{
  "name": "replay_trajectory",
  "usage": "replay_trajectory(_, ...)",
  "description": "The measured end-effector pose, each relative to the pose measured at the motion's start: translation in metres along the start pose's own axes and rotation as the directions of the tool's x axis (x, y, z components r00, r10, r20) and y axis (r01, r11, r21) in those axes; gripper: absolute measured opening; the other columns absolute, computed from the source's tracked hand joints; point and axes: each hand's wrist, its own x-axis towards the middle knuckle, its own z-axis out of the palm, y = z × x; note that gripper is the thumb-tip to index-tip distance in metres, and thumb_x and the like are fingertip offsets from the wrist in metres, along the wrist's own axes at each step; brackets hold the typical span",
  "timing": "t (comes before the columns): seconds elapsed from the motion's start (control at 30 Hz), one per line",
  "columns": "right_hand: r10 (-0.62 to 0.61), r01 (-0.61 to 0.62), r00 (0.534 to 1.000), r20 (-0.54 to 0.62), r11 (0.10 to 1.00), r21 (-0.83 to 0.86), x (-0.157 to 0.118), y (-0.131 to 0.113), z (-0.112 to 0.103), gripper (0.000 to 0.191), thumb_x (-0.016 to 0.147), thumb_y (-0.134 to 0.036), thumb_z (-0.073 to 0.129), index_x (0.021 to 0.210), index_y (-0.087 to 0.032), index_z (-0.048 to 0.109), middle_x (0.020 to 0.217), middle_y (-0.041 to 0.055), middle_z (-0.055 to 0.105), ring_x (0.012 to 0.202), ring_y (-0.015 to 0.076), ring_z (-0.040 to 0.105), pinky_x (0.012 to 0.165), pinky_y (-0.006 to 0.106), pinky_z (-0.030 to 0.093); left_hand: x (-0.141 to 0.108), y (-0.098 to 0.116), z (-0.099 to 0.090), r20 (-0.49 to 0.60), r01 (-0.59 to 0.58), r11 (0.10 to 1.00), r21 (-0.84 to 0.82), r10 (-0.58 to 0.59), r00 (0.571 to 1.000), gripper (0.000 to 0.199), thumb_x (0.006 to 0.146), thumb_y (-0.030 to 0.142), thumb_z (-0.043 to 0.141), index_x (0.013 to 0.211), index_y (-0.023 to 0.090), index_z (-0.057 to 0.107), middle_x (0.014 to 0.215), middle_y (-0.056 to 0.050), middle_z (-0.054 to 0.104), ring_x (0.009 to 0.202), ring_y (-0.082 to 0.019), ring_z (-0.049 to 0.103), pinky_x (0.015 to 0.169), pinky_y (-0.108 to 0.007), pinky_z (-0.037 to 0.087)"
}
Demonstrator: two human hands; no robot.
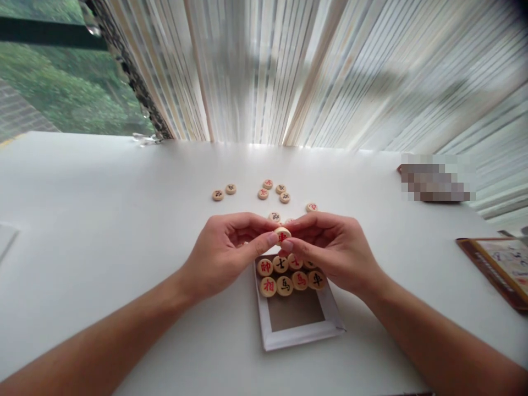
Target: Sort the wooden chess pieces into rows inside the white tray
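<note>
A round wooden Chinese chess piece [282, 236] with a red character is pinched between the fingertips of both hands. My left hand [231, 253] grips its left side, and my right hand [334, 247] its right side. Just below them lies a shallow white box [303, 334], where several pieces stand in two rows at the far end. Among these are a red-marked piece [268, 286] and a black-marked piece [284, 285] in the nearer row. My right hand partly covers the right end of the farther row. The near part of the box shows its bare grey-brown bottom.
Loose chess pieces lie beyond my hands, including a pair at left [218, 194], a cluster in the middle [263, 193] and one at right [312, 207]. A brown-edged printed box [495, 269] lies at the right edge. A striped curtain [256, 71] hangs behind the white table [103, 220].
</note>
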Motion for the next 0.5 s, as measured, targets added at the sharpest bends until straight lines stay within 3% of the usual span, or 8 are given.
replay_trajectory(0.1, -0.046, 0.045, 0.998, -0.032, 0.999, -0.023, -0.0013, -0.0013, 0.0017, 0.025, 0.073, -0.035, 0.1, 0.091, -0.024, 0.087, 0.08, 0.0042, 0.084, 0.066, 0.0208, 0.081, 0.063, 0.032, 0.072, -0.0009, 0.0002, -0.0003, -0.005, -0.029, 1.0, 0.003, 0.029, 1.0, 0.01, 0.089, 0.024, 0.082, 0.097, 0.018, 0.086, 0.095, -0.007, 0.085, 0.09, -0.023, 0.082, 0.083, -0.034, 0.07)
replay_trajectory(0.23, -0.059, 0.057, 0.997, -0.059, 0.998, -0.027, -0.0034, -0.0025, 0.0031, 0.018, 0.077, -0.032, 0.098, 0.091, -0.026, 0.088, 0.08, 0.004, 0.085, 0.067, 0.0206, 0.082, 0.061, 0.029, 0.072, -0.0015, 0.0013, -0.0012, -0.047, -0.113, 0.98, 0.162, 0.123, 0.991, 0.011, 0.09, 0.022, 0.081, 0.099, 0.02, 0.087, 0.095, -0.007, 0.085, 0.089, -0.023, 0.08, 0.078, -0.033, 0.068)
replay_trajectory(0.5, 0.023, -0.02, 0.994, -0.11, 1.0, 0.024, -0.0054, -0.0054, 0.0051, 0.027, 0.062, -0.029, 0.106, 0.083, -0.025, 0.088, 0.082, 0.0049, 0.086, 0.071, 0.0206, 0.082, 0.066, 0.027, 0.072, -0.0051, 0.0041, 0.0025, -0.038, -0.275, 0.886, 0.373, 0.311, 0.95, 0.009, 0.089, 0.017, 0.081, 0.093, 0.023, 0.086, 0.092, -0.005, 0.081, 0.082, -0.019, 0.076, 0.07, -0.029, 0.063)
